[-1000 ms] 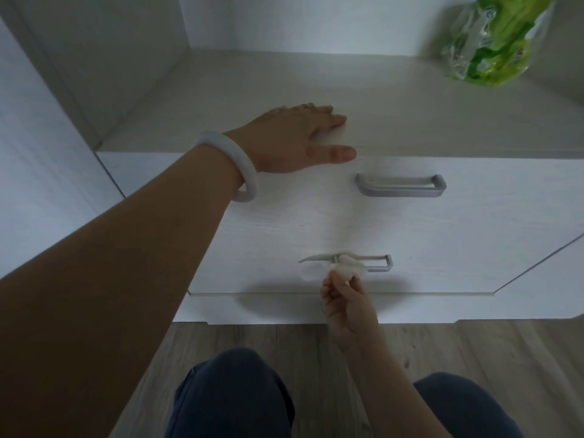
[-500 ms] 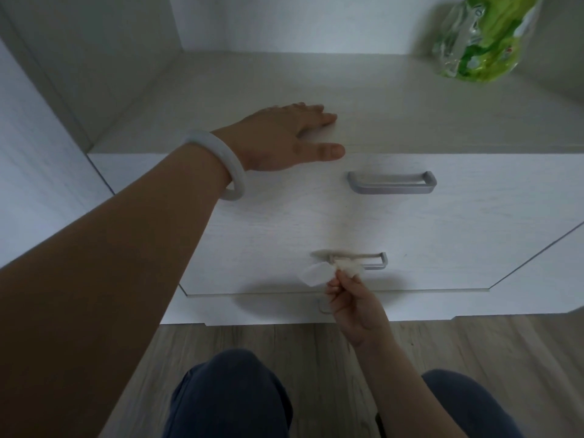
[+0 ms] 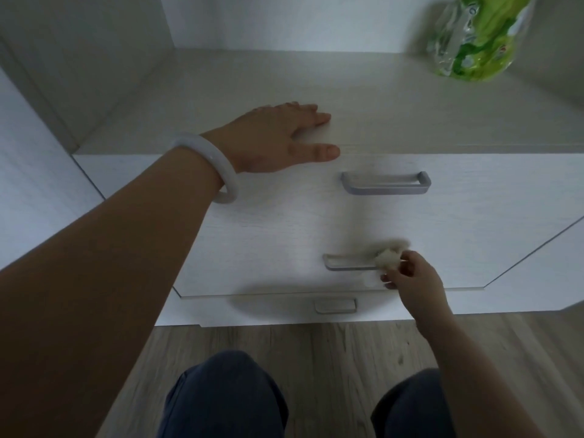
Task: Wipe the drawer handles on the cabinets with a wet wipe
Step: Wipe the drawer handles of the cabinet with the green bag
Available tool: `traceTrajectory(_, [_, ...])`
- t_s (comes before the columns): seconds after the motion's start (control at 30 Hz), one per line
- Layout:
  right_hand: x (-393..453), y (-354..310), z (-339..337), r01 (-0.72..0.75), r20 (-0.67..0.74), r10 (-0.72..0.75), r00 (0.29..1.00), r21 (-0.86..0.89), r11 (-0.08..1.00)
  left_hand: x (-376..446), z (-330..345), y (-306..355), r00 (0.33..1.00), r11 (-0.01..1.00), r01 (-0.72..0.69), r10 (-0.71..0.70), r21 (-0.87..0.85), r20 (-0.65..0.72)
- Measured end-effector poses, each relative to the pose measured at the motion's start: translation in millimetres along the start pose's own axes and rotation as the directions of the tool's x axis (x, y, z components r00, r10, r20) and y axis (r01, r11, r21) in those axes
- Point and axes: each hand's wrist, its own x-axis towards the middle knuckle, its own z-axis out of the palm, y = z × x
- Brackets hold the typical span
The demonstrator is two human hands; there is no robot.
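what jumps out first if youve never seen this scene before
The long left arm sweeping in from the lower left, its bangle at the wrist and left hand flat on the cabinet top. Then the right hand pinching a wipe at the lower handle. A green pack sits top right.

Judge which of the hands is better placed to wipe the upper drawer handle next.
Right: the right hand holds the wet wipe, just below the upper handle. The left hand rests flat on the cabinet top.
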Motion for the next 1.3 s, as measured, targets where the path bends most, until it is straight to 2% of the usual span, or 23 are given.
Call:
traceTrajectory(0.03, [-1,-4,2,0.051,-0.008,-0.052,0.999,-0.103,0.993,0,0,0,1.0,1.0,0.0,0.0,0.0,0.001])
traceTrajectory(0.1, [-4,-9,6,0.102,-0.039,-0.109,0.993,-0.157,0.982,0,0,0,1.0,1.0,0.001,-0.001,0.002,0.002])
traceTrajectory(0.2, [-8,-9,14,0.076,-0.139,-0.07,0.988,0.041,0.996,0,-1,-1,1.0,1.0,0.001,-0.001,0.001,0.0])
traceTrajectory(0.27, [-9,-7,19,0.053,-0.178,-0.033,0.984,0.112,0.992,0,0,0,1.0,1.0,-0.001,0.001,0.003,0.003])
traceTrajectory(0.37, [-7,-4,23,0.06,-0.195,-0.038,0.98,0.107,0.992,0,0,0,1.0,1.0,-0.003,0.003,0.013,0.008])
traceTrajectory(0.5, [-14,-2,23,0.123,-0.197,-0.121,0.973,-0.007,0.992,1,0,-1,1.0,1.0,-0.001,0.001,0.005,0.009])
traceTrajectory(0.6, [-13,-1,19,0.129,-0.198,-0.128,0.972,-0.005,0.992,0,0,0,1.0,1.0,0.002,-0.002,0.004,0.01])
traceTrajectory(0.67, [-8,-1,20,0.105,-0.251,-0.083,0.964,0.076,0.992,0,0,0,1.0,1.0,0.0,0.0,0.002,0.006])
traceTrajectory(0.77, [-12,-2,36,0.058,-0.305,0.04,0.952,0.305,0.951,0,0,0,1.0,1.0,0.003,-0.003,0.007,0.004])
traceTrajectory(0.87, [-24,-6,56,0.086,-0.375,0.088,0.923,0.422,0.903,0,0,0,1.0,1.0,0.005,-0.005,0.016,0.008])
traceTrajectory(1.03, [-24,-6,51,0.121,-0.315,0.01,0.949,0.393,0.912,-1,0,1,1.0,1.0,0.004,-0.004,0.01,0.006])
traceTrajectory(1.13, [-21,-6,49,0.122,-0.341,0.024,0.94,0.401,0.908,-1,-1,1,1.0,1.0,0.006,-0.006,0.013,0.009])
traceTrajectory(1.2, [-26,-7,62,0.13,-0.334,-0.003,0.943,0.359,0.924,-2,0,1,1.0,1.0,0.006,-0.006,0.007,0.01])
traceTrajectory(1.3, [-36,-9,84,0.164,-0.226,-0.111,0.968,0.232,0.959,-1,0,1,1.0,1.0,0.001,-0.001,0.011,0.006])
